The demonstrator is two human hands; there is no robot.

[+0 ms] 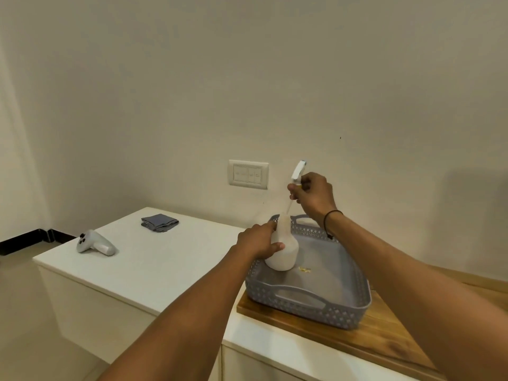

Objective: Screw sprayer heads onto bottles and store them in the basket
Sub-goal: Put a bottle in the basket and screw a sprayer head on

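White counter [154,259] with grey basket [308,306]: left hand [258,243] grips the light, smooth plastic bottle [284,251]; right hand [313,196] pinches the sprayer head [298,170] above its neck.

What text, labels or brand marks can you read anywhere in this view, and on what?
None can be read.
Switch plate on the wall: small marks on its keys, too blurred to read.
Bottle, sprayer head, basket, white controller: no print visible.
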